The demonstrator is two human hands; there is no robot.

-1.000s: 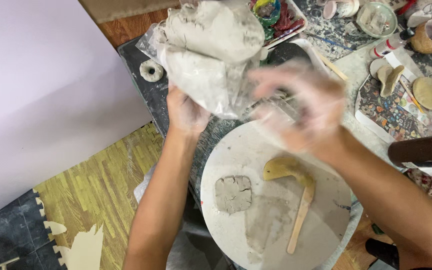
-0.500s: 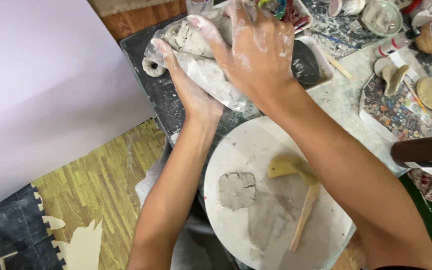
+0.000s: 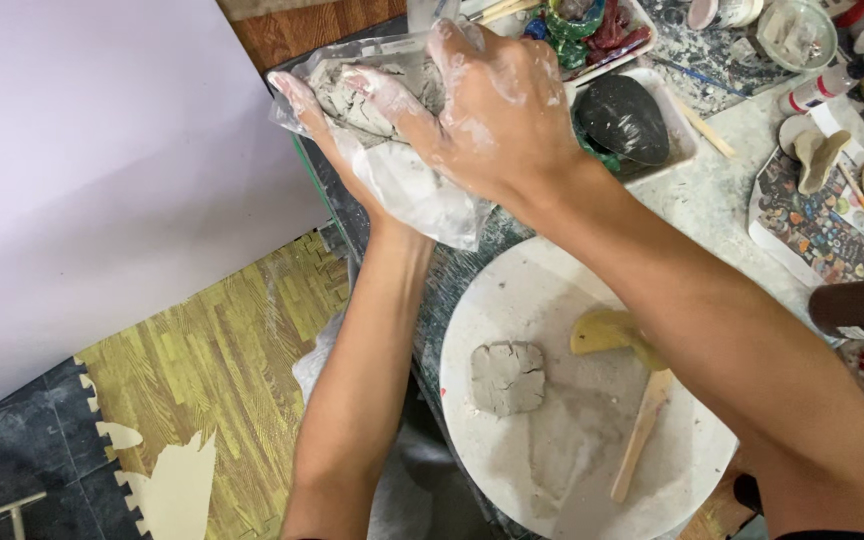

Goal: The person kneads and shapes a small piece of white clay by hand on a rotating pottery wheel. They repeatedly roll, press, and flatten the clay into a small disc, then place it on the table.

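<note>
We are pressing our right hand [image 3: 497,105], fingers spread, down onto the lump of grey clay [image 3: 372,95] in its clear plastic bag [image 3: 422,200], while our left hand [image 3: 327,130] is cupping it from beneath at the table's far edge. It looks like we are working clay loose; pulling a piece free calls for a firm pinch. Nearer us, the round white board [image 3: 512,300] is carrying a flattened clay patch [image 3: 507,377], a yellow sponge [image 3: 607,330] and a wooden tool [image 3: 640,435], crowding the landing space.
</note>
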